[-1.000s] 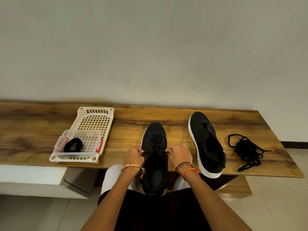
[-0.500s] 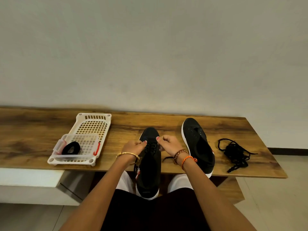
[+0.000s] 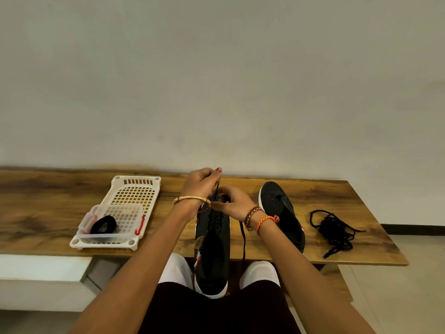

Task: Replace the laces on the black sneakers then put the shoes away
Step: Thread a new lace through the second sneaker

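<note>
A black sneaker (image 3: 212, 249) with a white sole lies lengthwise in front of me, heel over the table's near edge. My left hand (image 3: 201, 184) is raised above its toe and pinches one end of its black lace (image 3: 217, 190), pulling it upward. My right hand (image 3: 232, 202) rests on the toe area with fingers curled at the eyelets; the other lace end (image 3: 243, 239) hangs down below it. The second black sneaker (image 3: 283, 213) lies unlaced to the right. A loose pile of black laces (image 3: 333, 229) sits further right.
A white plastic basket (image 3: 134, 194) sits on the left of the wooden table (image 3: 36, 208). On it rests a clear box (image 3: 125, 222) holding a coiled black lace (image 3: 103, 224). A plain wall runs behind the table. White bench at lower left.
My left hand has risen from beside the shoe to above its toe, drawing a lace end up. My right hand slid forward onto the toe area. The camera view shifted downward.
</note>
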